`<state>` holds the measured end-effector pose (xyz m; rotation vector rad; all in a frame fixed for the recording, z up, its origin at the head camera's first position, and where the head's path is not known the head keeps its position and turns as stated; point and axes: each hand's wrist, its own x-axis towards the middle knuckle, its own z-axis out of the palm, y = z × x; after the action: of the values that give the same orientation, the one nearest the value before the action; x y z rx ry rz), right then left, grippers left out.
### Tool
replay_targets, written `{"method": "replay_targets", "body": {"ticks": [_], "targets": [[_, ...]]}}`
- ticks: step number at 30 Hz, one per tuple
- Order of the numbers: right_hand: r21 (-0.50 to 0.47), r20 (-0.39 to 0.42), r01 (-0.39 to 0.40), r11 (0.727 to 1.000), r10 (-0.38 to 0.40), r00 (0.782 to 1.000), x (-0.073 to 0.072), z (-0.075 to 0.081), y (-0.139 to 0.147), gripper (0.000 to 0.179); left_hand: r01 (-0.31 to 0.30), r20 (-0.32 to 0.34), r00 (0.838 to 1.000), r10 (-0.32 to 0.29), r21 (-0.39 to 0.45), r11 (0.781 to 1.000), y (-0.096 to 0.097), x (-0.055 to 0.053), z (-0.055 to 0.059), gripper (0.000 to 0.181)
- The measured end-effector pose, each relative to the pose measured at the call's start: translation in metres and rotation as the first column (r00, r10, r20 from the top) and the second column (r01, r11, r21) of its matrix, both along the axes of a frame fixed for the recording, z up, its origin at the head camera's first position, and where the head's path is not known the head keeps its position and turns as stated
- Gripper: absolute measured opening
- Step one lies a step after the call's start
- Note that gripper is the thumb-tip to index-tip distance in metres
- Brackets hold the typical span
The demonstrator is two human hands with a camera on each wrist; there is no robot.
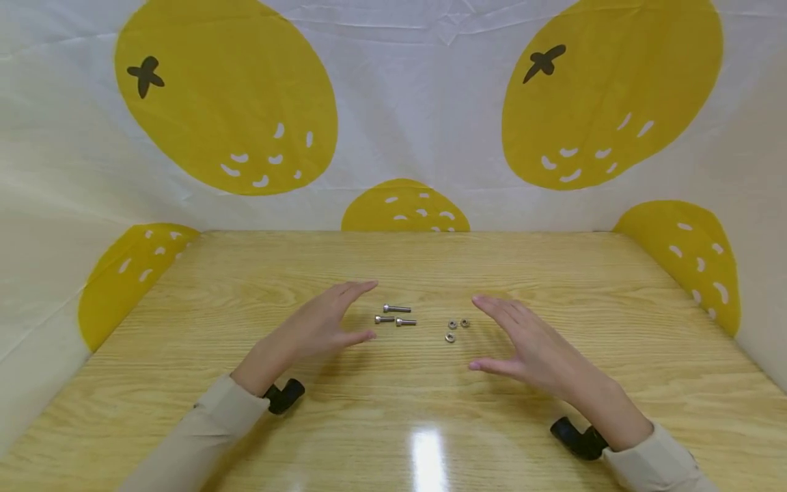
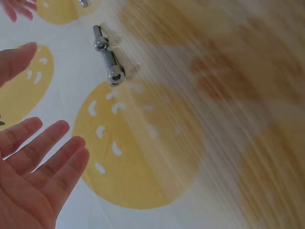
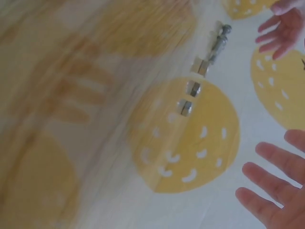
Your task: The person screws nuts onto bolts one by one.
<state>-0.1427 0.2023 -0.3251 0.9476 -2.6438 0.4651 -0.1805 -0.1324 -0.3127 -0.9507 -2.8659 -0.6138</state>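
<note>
Bolts (image 1: 397, 309), long axes crosswise, heads left, tips toward the nuts (image 1: 452, 324).

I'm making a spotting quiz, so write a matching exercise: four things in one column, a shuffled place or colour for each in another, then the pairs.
Things:
1. Bolts
2. Cloth
3. Nuts
4. Table

Places or colours:
A. Nearer the right hand
B. Light brown, wood-grained
C. Nearer the left hand
D. White with yellow shapes

Pairs: 1-C, 2-D, 3-A, 4-B

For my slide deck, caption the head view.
Left hand and right hand, both open, flank three bolts and three nuts.
</note>
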Motion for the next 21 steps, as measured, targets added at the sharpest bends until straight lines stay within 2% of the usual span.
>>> {"method": "replay_targets", "body": {"ticks": [7,11,15,21], "targets": [[-0.006,-0.02,-0.015,1.0,0.015,1.0,0.0,-0.002,0.001,0.085,0.014,0.133,0.991,-0.019,0.04,0.999,0.008,-0.023,-0.006,0.06],[-0.008,-0.02,-0.022,1.0,0.022,1.0,-0.002,-0.002,0.001,0.084,0.013,0.217,0.976,-0.032,0.088,0.996,0.012,-0.034,-0.009,0.053],[-0.015,-0.011,-0.028,1.0,0.027,1.0,-0.002,-0.002,0.0,0.082,0.016,0.258,0.965,-0.05,0.13,0.991,0.016,-0.044,-0.013,0.044],[-0.018,-0.024,-0.028,0.999,0.027,0.999,-0.002,-0.002,0.001,0.082,0.003,0.335,0.941,-0.048,0.134,0.991,0.022,-0.055,-0.021,0.042]]}}
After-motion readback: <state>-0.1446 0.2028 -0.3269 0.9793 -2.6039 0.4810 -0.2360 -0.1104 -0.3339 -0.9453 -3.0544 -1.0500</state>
